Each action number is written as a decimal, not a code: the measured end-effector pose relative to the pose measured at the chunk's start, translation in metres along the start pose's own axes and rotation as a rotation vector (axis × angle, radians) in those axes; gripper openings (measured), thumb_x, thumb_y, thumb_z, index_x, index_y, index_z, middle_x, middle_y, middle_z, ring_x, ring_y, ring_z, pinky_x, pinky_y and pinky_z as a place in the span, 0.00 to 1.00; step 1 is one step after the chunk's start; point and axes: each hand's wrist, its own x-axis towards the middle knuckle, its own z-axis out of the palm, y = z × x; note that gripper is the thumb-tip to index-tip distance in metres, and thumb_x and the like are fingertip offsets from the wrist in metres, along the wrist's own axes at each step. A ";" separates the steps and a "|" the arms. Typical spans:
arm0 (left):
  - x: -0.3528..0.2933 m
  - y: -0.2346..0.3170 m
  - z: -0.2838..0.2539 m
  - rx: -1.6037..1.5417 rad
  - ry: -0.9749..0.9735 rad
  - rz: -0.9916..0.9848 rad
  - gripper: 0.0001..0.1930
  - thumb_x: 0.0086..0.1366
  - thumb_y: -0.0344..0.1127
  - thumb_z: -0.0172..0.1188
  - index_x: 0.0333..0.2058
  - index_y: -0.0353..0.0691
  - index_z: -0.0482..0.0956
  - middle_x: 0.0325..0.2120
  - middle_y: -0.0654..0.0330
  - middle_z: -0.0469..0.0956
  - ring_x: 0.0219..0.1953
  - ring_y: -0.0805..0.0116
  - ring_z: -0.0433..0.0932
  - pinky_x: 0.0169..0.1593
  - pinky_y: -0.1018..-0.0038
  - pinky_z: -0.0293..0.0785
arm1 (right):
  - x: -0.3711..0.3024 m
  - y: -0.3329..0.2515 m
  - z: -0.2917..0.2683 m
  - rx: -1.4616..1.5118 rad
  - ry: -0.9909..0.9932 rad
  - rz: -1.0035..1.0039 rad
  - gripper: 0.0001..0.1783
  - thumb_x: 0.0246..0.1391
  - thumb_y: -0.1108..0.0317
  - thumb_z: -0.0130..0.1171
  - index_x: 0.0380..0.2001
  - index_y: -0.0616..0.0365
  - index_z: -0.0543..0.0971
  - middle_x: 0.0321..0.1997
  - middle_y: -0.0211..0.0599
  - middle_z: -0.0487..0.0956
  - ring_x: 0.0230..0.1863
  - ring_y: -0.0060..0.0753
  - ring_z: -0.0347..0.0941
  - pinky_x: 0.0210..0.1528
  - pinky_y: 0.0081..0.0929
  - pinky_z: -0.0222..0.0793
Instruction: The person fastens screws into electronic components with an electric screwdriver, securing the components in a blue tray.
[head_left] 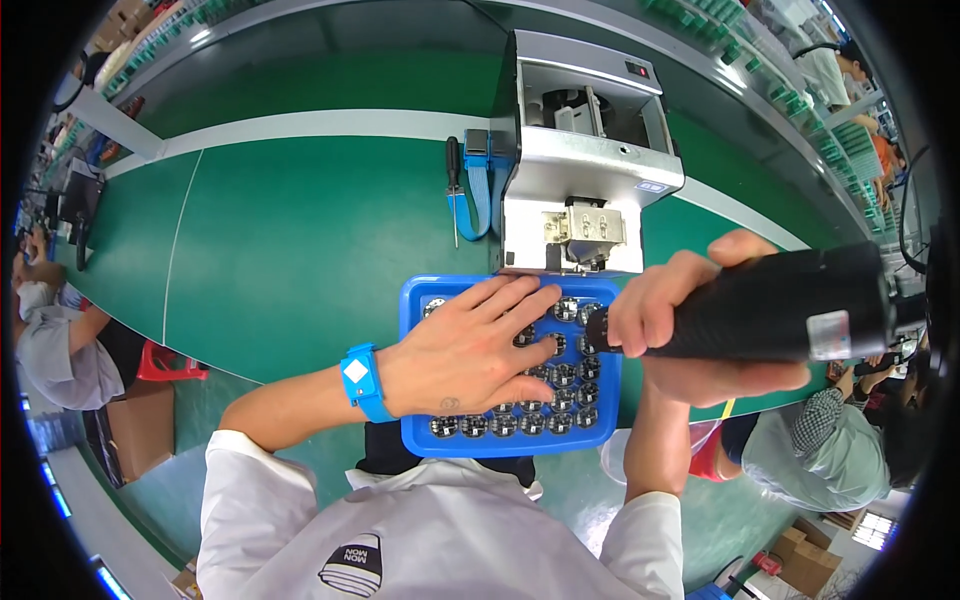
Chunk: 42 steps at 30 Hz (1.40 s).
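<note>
A blue tray (410,310) holds rows of small round dark parts (562,375) with shiny metal bits. My left hand (480,345) lies over the tray, palm down, fingers stretched and apart, with a blue wrist strap (362,382) behind it. Its fingers hide several of the parts; whether the fingertips press on any of them I cannot tell. Wrapped round a thick black electric screwdriver (760,305) is my right hand (665,310). The tool lies nearly level, its tip end pointing left over the tray's right side, close to the parts; the bit itself is hard to make out.
Behind the tray stands a grey metal machine (590,150) on the green table (300,230). A screwdriver with a black handle (454,165) and a blue strap (480,190) lie left of it. Other people sit at both sides, near a red stool (170,362) and cardboard boxes (140,430).
</note>
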 end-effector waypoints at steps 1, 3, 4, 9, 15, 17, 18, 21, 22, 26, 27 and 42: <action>0.001 0.001 -0.001 0.003 0.001 0.003 0.23 0.63 0.57 0.57 0.47 0.46 0.82 0.60 0.46 0.66 0.63 0.47 0.65 0.63 0.55 0.63 | -0.006 0.002 -0.006 0.085 0.013 0.022 0.60 0.41 0.17 0.53 0.57 0.65 0.61 0.22 0.45 0.73 0.18 0.37 0.71 0.22 0.33 0.73; 0.002 0.000 -0.002 0.001 -0.007 -0.001 0.23 0.63 0.57 0.57 0.47 0.46 0.82 0.60 0.46 0.66 0.62 0.47 0.65 0.63 0.54 0.63 | -0.013 0.005 -0.003 -0.035 0.074 0.064 0.55 0.45 0.16 0.46 0.53 0.60 0.61 0.17 0.39 0.69 0.13 0.34 0.67 0.16 0.33 0.69; 0.002 0.000 -0.002 0.001 -0.009 -0.002 0.23 0.63 0.57 0.57 0.47 0.46 0.82 0.60 0.47 0.66 0.62 0.46 0.65 0.63 0.54 0.63 | -0.015 0.007 -0.003 -0.033 0.080 0.066 0.55 0.45 0.16 0.46 0.53 0.60 0.61 0.17 0.39 0.69 0.13 0.34 0.67 0.16 0.33 0.69; 0.002 -0.001 -0.003 0.003 -0.025 -0.012 0.24 0.63 0.57 0.56 0.47 0.46 0.82 0.60 0.47 0.66 0.62 0.46 0.64 0.63 0.54 0.63 | -0.019 0.011 -0.003 -0.088 0.110 0.137 0.56 0.43 0.15 0.47 0.54 0.59 0.62 0.17 0.40 0.69 0.13 0.34 0.67 0.18 0.32 0.69; 0.002 0.000 -0.002 0.000 -0.028 -0.009 0.24 0.63 0.57 0.56 0.48 0.46 0.82 0.60 0.46 0.66 0.62 0.46 0.64 0.64 0.54 0.63 | -0.023 0.017 -0.009 -0.083 0.084 0.171 0.56 0.42 0.16 0.50 0.53 0.59 0.64 0.18 0.42 0.70 0.13 0.35 0.67 0.18 0.33 0.69; 0.003 0.000 -0.002 -0.001 -0.030 -0.010 0.24 0.63 0.57 0.56 0.48 0.45 0.82 0.60 0.46 0.66 0.62 0.46 0.64 0.64 0.54 0.63 | -0.024 0.017 -0.007 -0.077 0.082 0.173 0.55 0.42 0.16 0.51 0.52 0.59 0.65 0.18 0.42 0.70 0.14 0.36 0.68 0.18 0.33 0.69; 0.003 0.000 -0.003 0.001 -0.035 -0.013 0.25 0.63 0.57 0.55 0.48 0.45 0.82 0.60 0.46 0.66 0.62 0.46 0.64 0.64 0.54 0.63 | -0.023 0.016 -0.004 -0.130 0.116 0.185 0.54 0.41 0.17 0.52 0.51 0.59 0.65 0.18 0.42 0.70 0.14 0.36 0.68 0.18 0.33 0.69; 0.003 0.000 -0.003 0.004 -0.044 -0.018 0.25 0.64 0.58 0.55 0.48 0.45 0.82 0.60 0.46 0.66 0.62 0.46 0.64 0.64 0.54 0.62 | -0.026 0.016 -0.001 -0.195 0.157 0.180 0.53 0.41 0.18 0.54 0.49 0.60 0.66 0.17 0.42 0.70 0.14 0.35 0.68 0.18 0.32 0.69; 0.003 0.000 -0.003 0.005 -0.045 -0.020 0.25 0.64 0.58 0.55 0.48 0.44 0.82 0.60 0.45 0.65 0.62 0.46 0.64 0.64 0.54 0.62 | -0.027 0.017 -0.001 -0.208 0.163 0.163 0.53 0.41 0.18 0.55 0.48 0.60 0.66 0.17 0.42 0.70 0.14 0.35 0.68 0.18 0.32 0.69; 0.002 0.000 -0.002 0.022 -0.035 -0.023 0.25 0.64 0.58 0.55 0.48 0.44 0.82 0.61 0.45 0.65 0.62 0.46 0.64 0.64 0.54 0.62 | -0.027 0.016 -0.004 -0.208 0.104 0.162 0.53 0.42 0.19 0.56 0.50 0.61 0.66 0.17 0.41 0.70 0.15 0.35 0.69 0.18 0.32 0.69; 0.002 0.001 -0.001 0.009 -0.002 -0.019 0.25 0.64 0.57 0.55 0.45 0.41 0.82 0.59 0.44 0.66 0.62 0.47 0.65 0.65 0.55 0.61 | -0.027 0.015 -0.005 -0.198 0.067 0.168 0.55 0.43 0.19 0.54 0.53 0.61 0.65 0.17 0.40 0.70 0.15 0.35 0.69 0.18 0.31 0.69; 0.001 0.000 0.000 -0.041 0.023 -0.008 0.23 0.64 0.57 0.56 0.45 0.44 0.83 0.59 0.47 0.68 0.62 0.47 0.65 0.63 0.55 0.64 | 0.039 0.000 0.005 -0.052 0.030 -0.139 0.65 0.38 0.10 0.42 0.64 0.55 0.59 0.24 0.36 0.69 0.16 0.31 0.65 0.20 0.31 0.67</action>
